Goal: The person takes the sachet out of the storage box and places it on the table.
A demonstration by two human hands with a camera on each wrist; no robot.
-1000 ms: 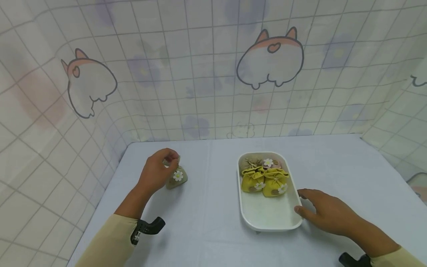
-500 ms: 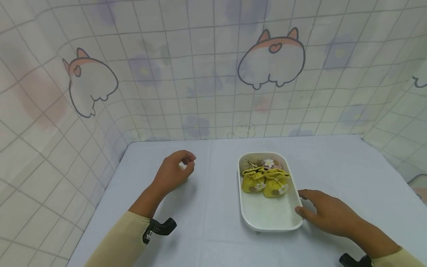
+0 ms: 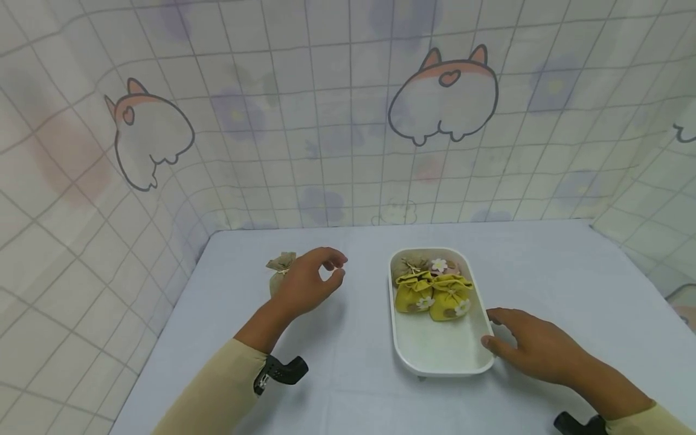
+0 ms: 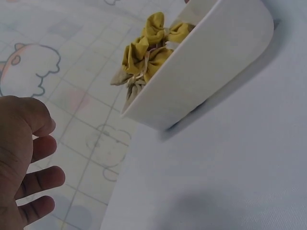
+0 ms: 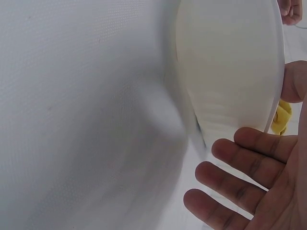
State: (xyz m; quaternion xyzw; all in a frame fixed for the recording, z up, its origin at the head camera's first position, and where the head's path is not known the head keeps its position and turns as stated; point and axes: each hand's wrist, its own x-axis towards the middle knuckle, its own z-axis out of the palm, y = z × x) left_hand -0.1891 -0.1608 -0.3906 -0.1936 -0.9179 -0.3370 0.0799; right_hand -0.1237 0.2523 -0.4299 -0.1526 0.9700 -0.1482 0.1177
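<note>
My left hand (image 3: 312, 281) hovers over the table left of the tray, fingers loosely bent, thumb apart from them, nothing held. Behind its knuckles stands a small grey-green drawstring pouch (image 3: 275, 283), partly hidden by the hand. In the left wrist view the fingers (image 4: 44, 181) are spread. At the right side of the white tray (image 3: 435, 356) is my right hand (image 3: 535, 347), its thumb and a fingertip at the rim and its fingers fairly straight. Two yellow pouches (image 3: 413, 297) with white flowers lie in the tray, in front of a grey-green pouch (image 3: 409, 266) and a pinkish one (image 3: 447, 267).
A white cloth (image 3: 353, 399) covers the table. Behind and beside it hangs a checked curtain (image 3: 326, 121) printed with cartoon animals and flowers. Black camera mounts (image 3: 280, 371) sit on both wrists. The tray's front half shows its bare white floor.
My left hand has moved right, away from the grey-green pouch, which it was touching at its top a second ago. The pouch stays on the table. My right hand and the tray are still.
</note>
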